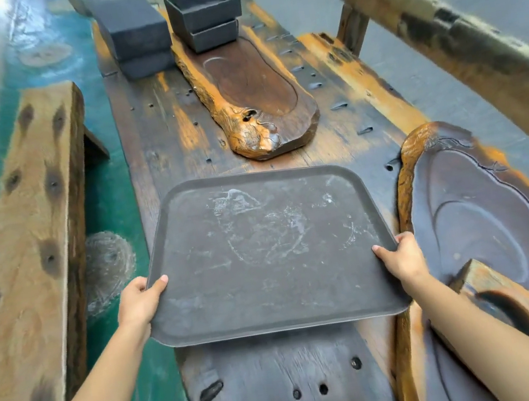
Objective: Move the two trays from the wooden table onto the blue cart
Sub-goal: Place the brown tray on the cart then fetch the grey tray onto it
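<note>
status: first tray (264, 252) grasped at both side rims, left grip (138, 300) and right grip (403, 256) clenched on it, above the near end of the wooden desk (157, 120). blue cart and second tray not identifiable in view; both placements remain.

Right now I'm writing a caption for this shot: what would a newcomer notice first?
The scuffed dark grey tray, gripped at its two side edges by the left hand and right hand over the wooden table. Beyond it lies a carved wooden slab tray, with stacked black boxes at the far end.
</note>
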